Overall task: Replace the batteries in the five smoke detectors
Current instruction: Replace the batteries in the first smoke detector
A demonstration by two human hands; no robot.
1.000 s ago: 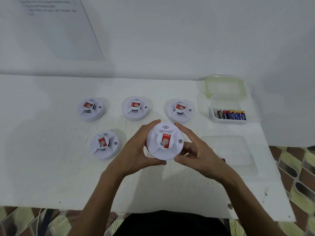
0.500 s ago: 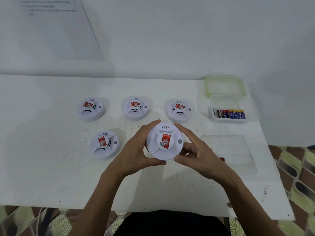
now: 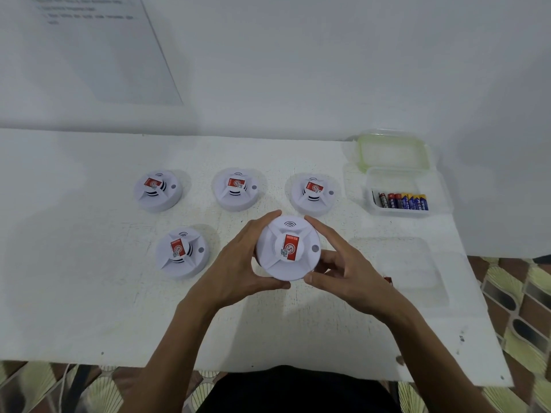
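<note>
A round white smoke detector [image 3: 287, 248] with a red label is held just above the white table [image 3: 89, 293]. My left hand [image 3: 241, 260] grips its left side and my right hand [image 3: 343, 269] grips its right side. Three more detectors stand in a back row: one at the left [image 3: 158, 189], one in the middle [image 3: 237, 189] and one at the right [image 3: 313, 193]. Another detector [image 3: 182, 253] sits in front of them at the left. A clear tub [image 3: 398, 211] at the right holds several AA batteries [image 3: 402, 201].
A clear lid with a green rim [image 3: 393, 150] lies behind the tub, against the white wall. A second clear tray [image 3: 405, 269] sits at the right of my right hand, with a small red item [image 3: 388, 280] at its left edge. The table's right edge drops to a patterned floor.
</note>
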